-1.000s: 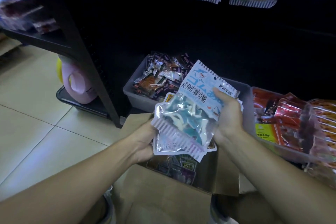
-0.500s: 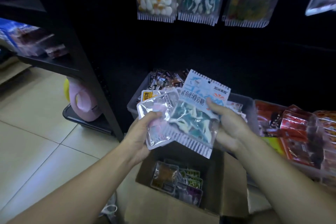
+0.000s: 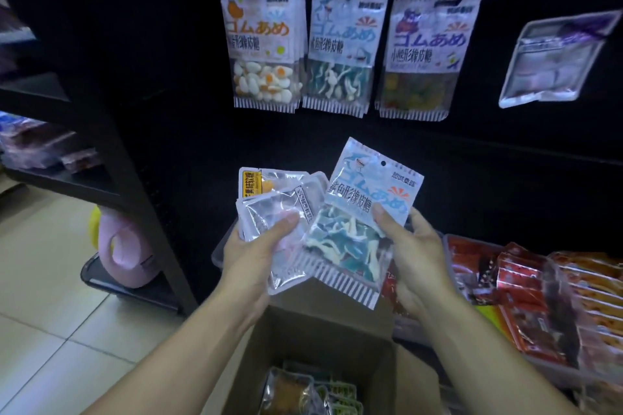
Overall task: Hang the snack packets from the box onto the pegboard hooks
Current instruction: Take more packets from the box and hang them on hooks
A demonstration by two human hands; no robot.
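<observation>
My right hand point(image 3: 416, 256) pinches a blue shark gummy packet point(image 3: 360, 222), thumb on its front, held upright above the open cardboard box point(image 3: 323, 340). My left hand point(image 3: 251, 256) grips a small stack of clear snack packets point(image 3: 276, 209) just to the left of it, thumb on top. On the black pegboard point(image 3: 404, 152) above hang three gummy packets: an egg one point(image 3: 264, 44), a matching shark one point(image 3: 342, 50) and a bear one point(image 3: 426, 54). More packets point(image 3: 310, 391) lie in the box.
A clear packet point(image 3: 556, 61) hangs tilted at the right of the board. Red snack packs in a bin point(image 3: 526, 293) sit low right. A black shelf unit point(image 3: 111, 158) stands left, with a pink bottle point(image 3: 126, 253) at its foot on the tiled floor.
Both hands have risen with their packets from the box toward the pegboard. The shark packet has separated to the right of the clear stack. The hanging packets have come fully into view.
</observation>
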